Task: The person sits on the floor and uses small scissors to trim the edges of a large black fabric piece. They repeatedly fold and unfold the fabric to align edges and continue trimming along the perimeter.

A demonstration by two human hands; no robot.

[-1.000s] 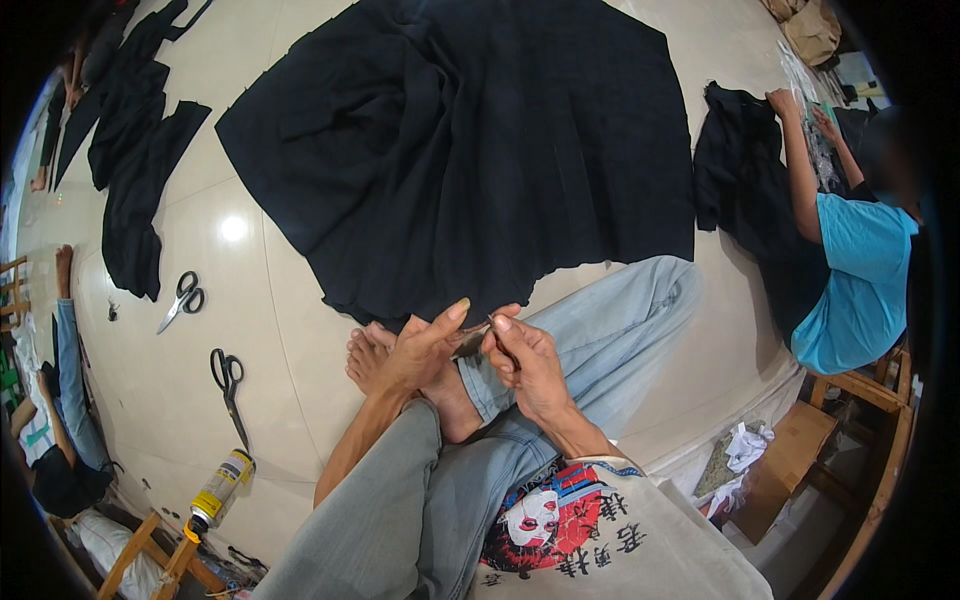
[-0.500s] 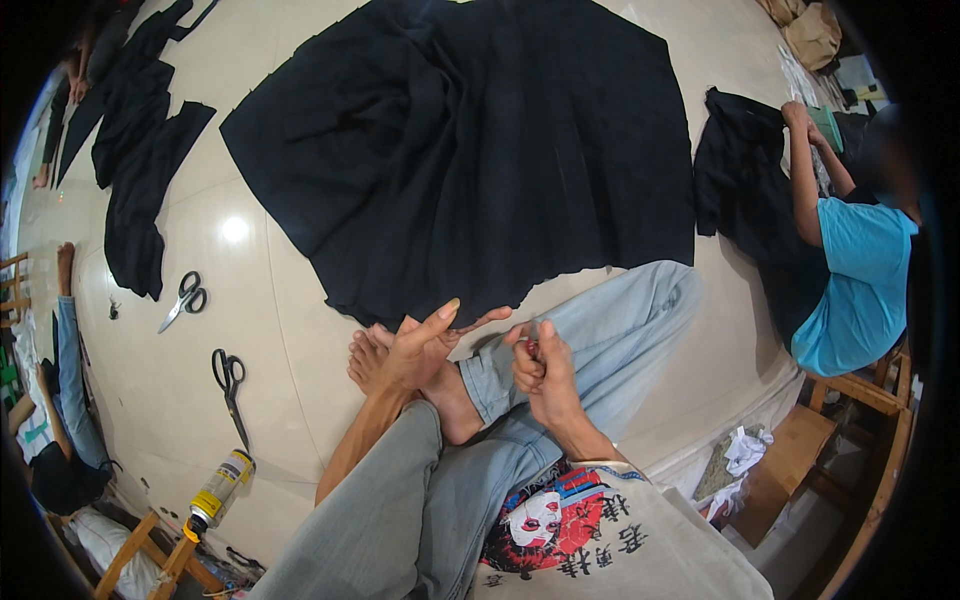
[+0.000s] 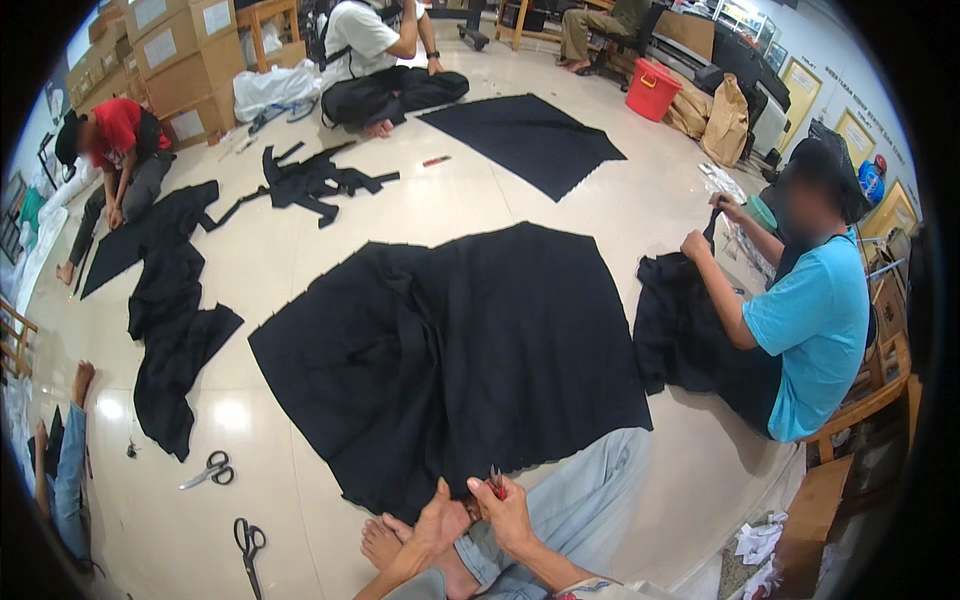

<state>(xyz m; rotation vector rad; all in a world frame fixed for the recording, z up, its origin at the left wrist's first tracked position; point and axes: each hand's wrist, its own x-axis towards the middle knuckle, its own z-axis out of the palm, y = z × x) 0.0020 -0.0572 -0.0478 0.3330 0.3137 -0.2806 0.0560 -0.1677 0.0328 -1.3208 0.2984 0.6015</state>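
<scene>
A large black cloth (image 3: pixel 530 340) lies spread on the tiled floor in front of me, with a few folds running down its middle. My right hand (image 3: pixel 508 518) is closed round small red-handled thread snips (image 3: pixel 497 486), the points up beside the cloth's near edge. Just left of it, my left hand (image 3: pixel 440 525) is above my bare feet, thumb raised and apart from the fingers, with nothing visible in it. Scissors (image 3: pixel 212 470) with dark handles lie on the floor to the left, and black-handled shears (image 3: pixel 248 550) lie nearer to me.
A person in blue (image 3: pixel 815 320) handles black cloth at my right. Others sit on the floor at the left and far side. More black pieces (image 3: pixel 170 330) lie left, strips (image 3: pixel 320 180) and a panel (image 3: pixel 530 140) farther off. A red bucket (image 3: pixel 655 90) stands at the back right.
The view has tilted up, showing more of the far floor and people. My hands have come closer together, and the snips' points now show. The person in blue has lifted a strip of cloth.
</scene>
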